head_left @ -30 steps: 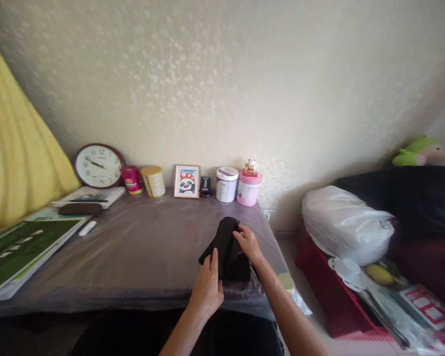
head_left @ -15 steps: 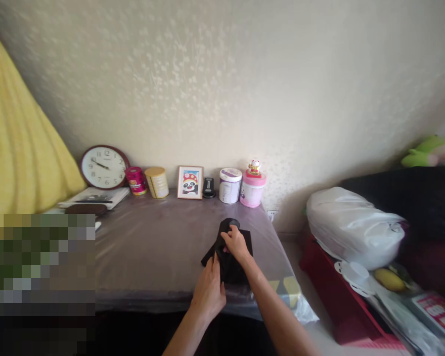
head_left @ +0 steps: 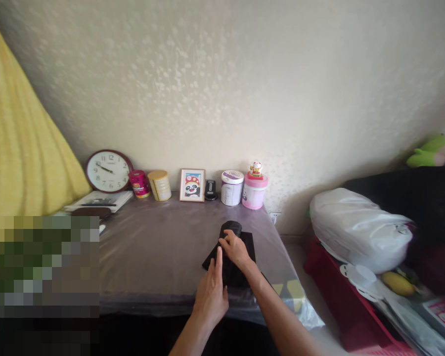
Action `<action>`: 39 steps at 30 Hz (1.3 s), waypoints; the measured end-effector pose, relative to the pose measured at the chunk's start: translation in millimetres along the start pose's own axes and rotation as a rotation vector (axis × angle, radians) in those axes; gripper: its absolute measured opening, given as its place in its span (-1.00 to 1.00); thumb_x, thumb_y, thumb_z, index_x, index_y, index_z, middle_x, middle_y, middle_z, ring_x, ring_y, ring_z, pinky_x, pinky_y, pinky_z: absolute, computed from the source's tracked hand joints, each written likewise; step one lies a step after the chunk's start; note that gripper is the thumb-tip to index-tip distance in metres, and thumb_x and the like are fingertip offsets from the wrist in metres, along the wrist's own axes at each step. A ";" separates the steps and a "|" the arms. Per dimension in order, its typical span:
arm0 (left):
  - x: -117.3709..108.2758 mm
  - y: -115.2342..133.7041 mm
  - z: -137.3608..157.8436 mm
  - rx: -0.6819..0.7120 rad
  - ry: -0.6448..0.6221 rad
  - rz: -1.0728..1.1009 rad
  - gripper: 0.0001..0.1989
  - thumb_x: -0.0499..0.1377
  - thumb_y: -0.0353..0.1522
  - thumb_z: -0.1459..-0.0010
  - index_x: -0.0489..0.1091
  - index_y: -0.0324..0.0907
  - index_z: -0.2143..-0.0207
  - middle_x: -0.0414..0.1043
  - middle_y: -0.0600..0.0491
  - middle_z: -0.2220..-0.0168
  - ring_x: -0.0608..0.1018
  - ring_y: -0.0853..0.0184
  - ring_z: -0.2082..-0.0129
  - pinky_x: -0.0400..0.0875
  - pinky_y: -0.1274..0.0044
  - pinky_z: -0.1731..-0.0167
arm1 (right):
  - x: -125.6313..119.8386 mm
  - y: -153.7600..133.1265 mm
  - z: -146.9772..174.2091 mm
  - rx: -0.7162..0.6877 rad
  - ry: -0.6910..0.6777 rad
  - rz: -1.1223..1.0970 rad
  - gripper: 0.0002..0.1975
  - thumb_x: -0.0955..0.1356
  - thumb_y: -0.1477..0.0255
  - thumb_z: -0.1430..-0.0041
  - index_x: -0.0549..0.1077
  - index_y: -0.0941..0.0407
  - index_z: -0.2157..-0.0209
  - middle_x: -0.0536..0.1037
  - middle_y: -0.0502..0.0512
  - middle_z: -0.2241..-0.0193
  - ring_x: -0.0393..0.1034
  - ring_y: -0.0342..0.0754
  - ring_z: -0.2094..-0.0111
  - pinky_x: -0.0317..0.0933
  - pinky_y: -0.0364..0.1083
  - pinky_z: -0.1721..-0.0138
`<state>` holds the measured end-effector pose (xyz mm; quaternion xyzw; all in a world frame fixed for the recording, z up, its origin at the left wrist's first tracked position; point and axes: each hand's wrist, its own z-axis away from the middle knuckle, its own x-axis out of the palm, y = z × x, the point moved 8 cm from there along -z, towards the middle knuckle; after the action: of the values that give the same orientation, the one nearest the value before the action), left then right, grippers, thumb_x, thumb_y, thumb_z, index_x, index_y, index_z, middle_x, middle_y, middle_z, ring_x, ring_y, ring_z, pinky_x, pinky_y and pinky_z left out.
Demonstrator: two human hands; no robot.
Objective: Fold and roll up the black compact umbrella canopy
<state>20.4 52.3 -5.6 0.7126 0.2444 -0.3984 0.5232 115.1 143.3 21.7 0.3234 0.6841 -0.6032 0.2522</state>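
A black, soft-looking folded item (head_left: 249,244) with a rounded top end lies near the table's front right; its exact kind I cannot make out. My right hand (head_left: 235,248) is over its middle, fingers bent and closed on the black material. At its lower left edge rests my left hand (head_left: 212,289), index finger stretched forward and the thumb apart, the fingers touching the item. Both hands cover much of the black item's centre and left side.
A plastic-covered table (head_left: 152,257) bears a clock (head_left: 109,170), magenta can (head_left: 139,184), yellow-lidded can (head_left: 159,186), panda picture frame (head_left: 192,185), white tub (head_left: 232,188) and pink tub (head_left: 254,193) along the wall. At right stands a red bin (head_left: 330,291) beneath a white bag (head_left: 359,230).
My left index finger has straightened and lifted from the pinch it made at the material. My right hand has shifted slightly on the black item. The camera view has moved a little.
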 end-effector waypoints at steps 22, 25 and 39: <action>5.4 -4.9 0.3 -0.050 -0.033 -0.049 -0.18 -0.02 -0.54 -0.02 -0.46 -0.27 -0.23 -0.10 -0.22 -0.25 0.16 0.20 -0.20 0.16 0.42 -0.08 | 5.9 -13.6 19.4 -0.245 -0.229 -0.146 -0.56 0.30 0.54 0.04 0.28 0.05 0.05 0.55 -0.04 0.19 0.39 -0.17 0.44 0.24 -0.18 0.35; 3.4 -5.1 0.4 -0.054 -0.031 -0.031 -0.17 -0.02 -0.54 -0.02 -0.49 -0.24 -0.23 0.08 -0.20 -0.18 0.26 0.21 -0.14 0.20 0.44 -0.04 | 5.7 -14.9 21.4 -0.280 -0.232 -0.133 -0.47 0.34 0.51 0.07 0.25 0.05 -0.01 0.51 0.01 0.12 0.36 -0.19 0.47 0.24 -0.18 0.37; 17.2 -17.7 -0.8 -0.097 -0.069 -0.129 -0.32 -0.05 -0.46 -0.04 -0.21 -0.49 -0.20 -0.02 -0.28 -0.22 0.16 0.16 -0.20 0.11 0.41 -0.12 | -10.4 -20.2 33.7 -0.491 -0.075 -0.130 -0.79 0.24 0.46 -0.15 0.49 0.04 0.24 0.51 0.04 0.13 0.34 -0.07 0.11 0.16 -0.03 0.02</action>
<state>16.8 57.8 -29.4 0.6551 0.2903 -0.4434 0.5385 105.3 107.3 37.8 0.1851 0.8197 -0.4455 0.3089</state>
